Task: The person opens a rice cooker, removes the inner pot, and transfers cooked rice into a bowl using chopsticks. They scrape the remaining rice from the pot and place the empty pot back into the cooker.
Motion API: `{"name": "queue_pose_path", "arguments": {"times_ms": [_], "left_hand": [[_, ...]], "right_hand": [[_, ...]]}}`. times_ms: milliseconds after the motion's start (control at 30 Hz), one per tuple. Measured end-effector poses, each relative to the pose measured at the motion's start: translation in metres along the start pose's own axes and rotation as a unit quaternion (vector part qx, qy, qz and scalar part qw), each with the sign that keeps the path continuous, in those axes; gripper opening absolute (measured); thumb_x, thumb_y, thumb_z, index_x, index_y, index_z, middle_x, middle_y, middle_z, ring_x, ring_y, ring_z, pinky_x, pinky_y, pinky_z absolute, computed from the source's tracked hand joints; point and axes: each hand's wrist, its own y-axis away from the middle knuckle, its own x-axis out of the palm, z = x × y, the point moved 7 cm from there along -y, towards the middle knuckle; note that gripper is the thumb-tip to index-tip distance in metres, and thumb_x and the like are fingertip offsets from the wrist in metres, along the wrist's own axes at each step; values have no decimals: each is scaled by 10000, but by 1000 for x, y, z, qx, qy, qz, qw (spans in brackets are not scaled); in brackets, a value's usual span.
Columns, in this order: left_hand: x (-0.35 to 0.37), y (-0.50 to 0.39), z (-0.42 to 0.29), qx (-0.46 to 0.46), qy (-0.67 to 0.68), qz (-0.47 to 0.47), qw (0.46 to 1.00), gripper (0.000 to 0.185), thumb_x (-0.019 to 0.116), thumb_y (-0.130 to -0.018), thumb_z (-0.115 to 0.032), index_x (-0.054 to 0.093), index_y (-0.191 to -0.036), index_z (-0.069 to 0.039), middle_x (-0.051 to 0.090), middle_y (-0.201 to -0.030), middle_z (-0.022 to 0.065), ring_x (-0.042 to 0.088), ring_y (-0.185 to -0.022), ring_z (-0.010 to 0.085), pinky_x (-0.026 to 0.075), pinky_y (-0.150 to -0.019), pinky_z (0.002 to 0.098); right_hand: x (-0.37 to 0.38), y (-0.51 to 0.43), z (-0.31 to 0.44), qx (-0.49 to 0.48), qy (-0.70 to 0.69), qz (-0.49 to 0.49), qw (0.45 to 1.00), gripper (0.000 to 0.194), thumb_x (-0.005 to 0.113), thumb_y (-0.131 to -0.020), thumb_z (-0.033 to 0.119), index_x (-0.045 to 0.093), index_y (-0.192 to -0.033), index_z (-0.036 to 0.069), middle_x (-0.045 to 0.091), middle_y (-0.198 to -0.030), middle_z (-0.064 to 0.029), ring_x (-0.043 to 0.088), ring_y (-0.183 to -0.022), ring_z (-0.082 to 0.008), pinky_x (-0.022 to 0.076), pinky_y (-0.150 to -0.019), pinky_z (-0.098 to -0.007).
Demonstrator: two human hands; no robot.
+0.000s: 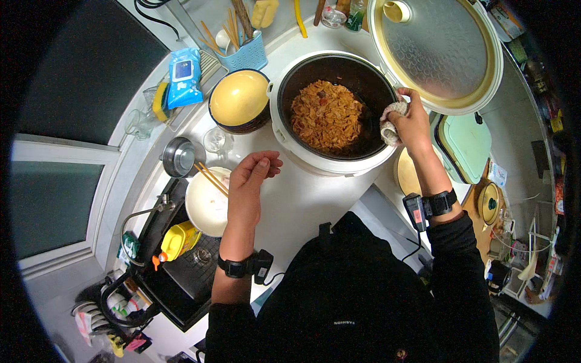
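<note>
A large white rice cooker (313,169) stands with its lid (435,50) raised at the back right. Its dark inner pot (292,79) holds cooked brown food pieces (324,115). My right hand (413,118) grips a folded cloth (392,122) against the pot's right rim. My left hand (256,170) is bent in the air left of the cooker's front, holding nothing that I can see. Beside that hand, a white bowl (204,204) with a pair of wooden chopsticks (211,179) across its rim sits at the sink's edge, partly hidden by my forearm.
Left of the cooker stand a yellow-lined bowl (239,97), a metal bowl (178,156) and a glass (217,140). A blue utensil basket (245,52) and a wipes pack (185,77) are behind. The black sink (186,281) holds a yellow bottle (181,240). A green-lidded container (465,145) stands right.
</note>
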Motion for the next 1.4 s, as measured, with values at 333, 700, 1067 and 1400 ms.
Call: {"name": "queue_pose_path", "arguments": {"times_ms": [333, 700, 1067, 1400], "left_hand": [[17, 10, 19, -52, -17, -30, 998, 239, 524, -992, -129, 632, -1157, 7, 672, -965, 58, 588, -874, 128, 456, -821, 263], [10, -71, -18, 42, -93, -66, 993, 251, 552, -954, -104, 644, -1155, 16, 662, -986, 33, 552, -838, 103, 446, -767, 256], [31, -106, -39, 147, -335, -63, 929, 246, 552, -908, -85, 666, -1092, 33, 682, -888, 179, 656, -797, 267, 503, -755, 335], [40, -118, -33, 4, -209, -103, 972, 301, 536, -926, -77, 617, -1183, 58, 678, -904, 91, 603, -767, 147, 473, -714, 267]], "right_hand": [[5, -4, -8, 27, -213, 44, 976, 466, 598, -807, -31, 454, -1245, 39, 681, -787, -114, 666, -633, -188, 522, -511, -291], [2, -2, 7, 57, -276, 72, 957, 533, 502, -798, -140, 380, -1309, -49, 642, -787, -134, 648, -668, -197, 538, -616, -293], [0, -6, 5, 51, -282, 75, 955, 568, 489, -799, -159, 366, -1342, -50, 639, -801, -129, 642, -676, -184, 533, -623, -282], [-3, -7, 4, 29, -310, 79, 947, 592, 481, -774, -194, 422, -1325, 15, 625, -791, -105, 630, -682, -163, 520, -638, -266]]}}
